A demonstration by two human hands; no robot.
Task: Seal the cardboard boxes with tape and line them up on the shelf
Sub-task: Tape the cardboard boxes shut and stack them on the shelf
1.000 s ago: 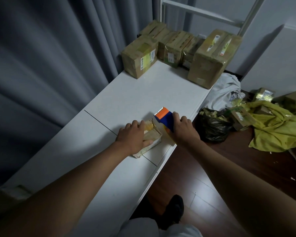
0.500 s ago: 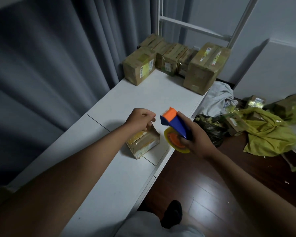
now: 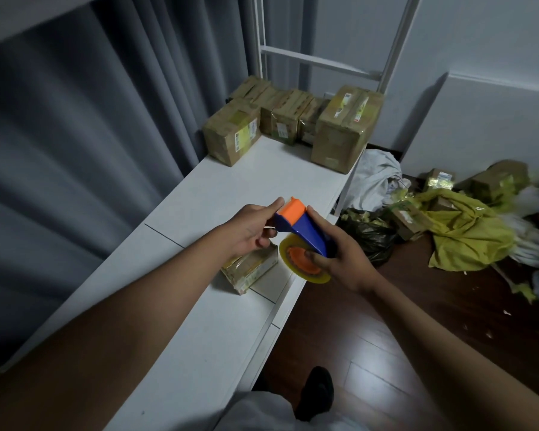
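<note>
Gripping the blue-and-orange plastic tape dispenser (image 3: 302,227), right hand (image 3: 339,256) steadies it; left hand (image 3: 249,231) pinches its orange tip; the small, probably light cardboard box (image 3: 251,269) suits side holds.

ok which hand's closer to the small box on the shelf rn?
Left. The left hand hovers right over the small box, fingertips at the tape dispenser head. The right hand grips the dispenser off the box's right side, past the shelf edge.

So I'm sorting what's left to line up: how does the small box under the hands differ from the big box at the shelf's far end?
The small box is low, flat and alone; the big box is tall, beside others. Hands partly hide the small box; the big box is unobstructed. Both are brown cardboard.
</note>
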